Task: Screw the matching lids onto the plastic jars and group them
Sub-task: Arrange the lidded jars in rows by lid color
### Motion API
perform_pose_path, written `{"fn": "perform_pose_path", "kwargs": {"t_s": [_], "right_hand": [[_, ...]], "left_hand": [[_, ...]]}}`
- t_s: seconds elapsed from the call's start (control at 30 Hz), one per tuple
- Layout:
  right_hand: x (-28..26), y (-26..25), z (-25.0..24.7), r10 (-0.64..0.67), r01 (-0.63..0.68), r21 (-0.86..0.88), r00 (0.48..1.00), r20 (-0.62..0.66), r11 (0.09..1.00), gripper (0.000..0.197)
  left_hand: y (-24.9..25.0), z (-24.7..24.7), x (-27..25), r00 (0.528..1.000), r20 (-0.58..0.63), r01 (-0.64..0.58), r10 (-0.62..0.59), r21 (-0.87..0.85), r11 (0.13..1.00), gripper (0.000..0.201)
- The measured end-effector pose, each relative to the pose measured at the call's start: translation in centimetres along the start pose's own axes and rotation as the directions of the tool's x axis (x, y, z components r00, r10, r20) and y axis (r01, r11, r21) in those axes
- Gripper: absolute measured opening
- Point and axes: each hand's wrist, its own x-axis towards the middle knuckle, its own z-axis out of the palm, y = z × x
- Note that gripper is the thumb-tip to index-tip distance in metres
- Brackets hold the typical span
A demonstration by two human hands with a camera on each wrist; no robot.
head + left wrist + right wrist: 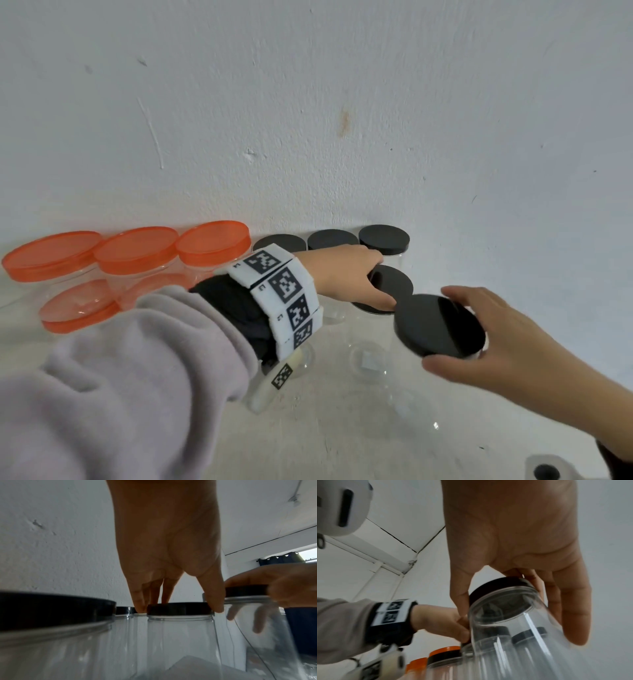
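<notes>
My left hand [379, 282] grips the black lid [394, 284] of a clear jar standing in front of the back row; in the left wrist view its fingers [139, 605] and thumb clasp that lid [171, 610] by the rim. To its right, my right hand [445, 330] holds another clear jar by its black lid [431, 322]. The right wrist view shows this jar [513, 628] tilted, with my thumb and fingers around the lid [496, 586]. Three black-lidded jars [384, 238] stand along the wall.
Several orange-lidded jars [137, 245] are grouped at the left against the white wall [308, 120]. A white device [548, 471] lies at the bottom right edge. Clear jar bodies stand close together below both hands on the pale tabletop [342, 438].
</notes>
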Motion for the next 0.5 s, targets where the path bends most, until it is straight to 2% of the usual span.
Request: {"fn": "perform_pose_path", "kwargs": {"t_s": [0.1,0.3,0.37,0.43,0.5], "right_hand": [[1.4,1.4,-1.4,0.035,-0.032,0.049,0.997,-0.067,0.998,0.07],[5.4,3.2,-1.5,0.048,-0.046,0.027,0.996,-0.077,0.999,0.08],[6.9,3.2,-1.1,0.039,-0.036,0.044,0.997,-0.065,0.998,0.079],[8.3,3.1,-0.6,0.026,-0.023,0.058,0.999,-0.046,0.998,0.072],[9.5,2.9,-0.1,0.011,-0.01,0.059,1.0,-0.015,0.998,0.058]], "left_hand": [[0.2,0.5,0.2,1.0,0.005,0.011,-0.011,-0.005,1.0,0.049],[-0.7,0.7,0.1,0.994,-0.072,0.074,-0.076,-0.03,0.997,0.054],[-1.2,0.8,0.0,0.988,-0.097,0.114,-0.118,-0.043,0.993,0.049],[-1.5,1.0,-0.1,0.98,-0.129,0.144,-0.152,-0.064,0.987,0.046],[-1.7,1.1,-0.1,0.973,-0.148,0.162,-0.174,-0.092,0.983,0.046]]}}
